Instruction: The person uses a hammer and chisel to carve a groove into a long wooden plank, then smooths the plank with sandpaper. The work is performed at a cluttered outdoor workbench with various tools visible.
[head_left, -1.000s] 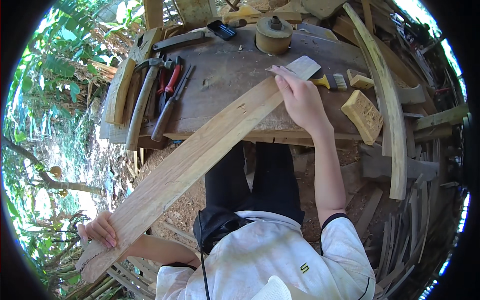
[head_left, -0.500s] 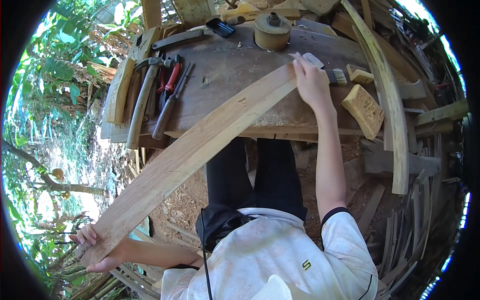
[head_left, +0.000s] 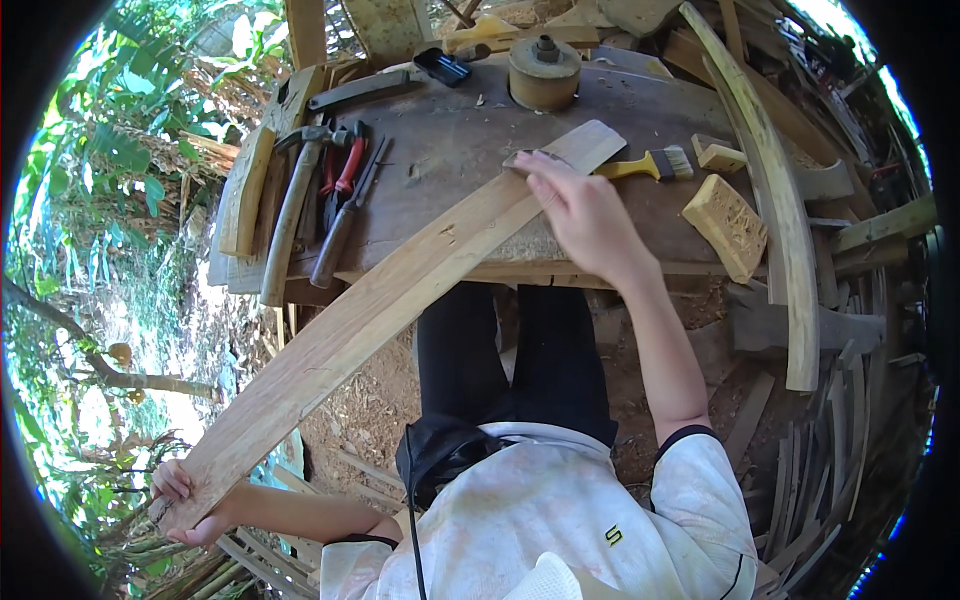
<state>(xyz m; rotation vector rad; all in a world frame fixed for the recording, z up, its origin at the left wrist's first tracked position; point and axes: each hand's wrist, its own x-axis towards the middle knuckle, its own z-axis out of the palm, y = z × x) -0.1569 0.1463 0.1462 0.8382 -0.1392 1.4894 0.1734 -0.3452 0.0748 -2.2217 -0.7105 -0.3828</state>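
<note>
A long wooden board [head_left: 400, 275] slants from the lower left up to the workbench, its far end lying over the bench top. My left hand [head_left: 195, 505] grips the near end, fingers on one edge and thumb on the other. On the board's upper face, a little short of the far end, rests my right hand [head_left: 575, 205]. Its fingers are together and press on a thin, dark-edged piece, mostly hidden beneath them; I cannot make out what it is. Just right of the board lies a paintbrush [head_left: 655, 165] with a yellow handle.
On the workbench [head_left: 440, 130] lie a hammer [head_left: 295, 210], red-handled pliers [head_left: 347, 170], a dark tray [head_left: 442, 67] and wood blocks [head_left: 727, 228]. A round wooden piece with a bolt [head_left: 545, 72] stands at the back. A long curved pole [head_left: 785, 190] leans at right.
My right hand has moved left and nearer along the board, away from its far end. The board's end and the paintbrush's yellow handle now show. My left hand keeps its grip.
</note>
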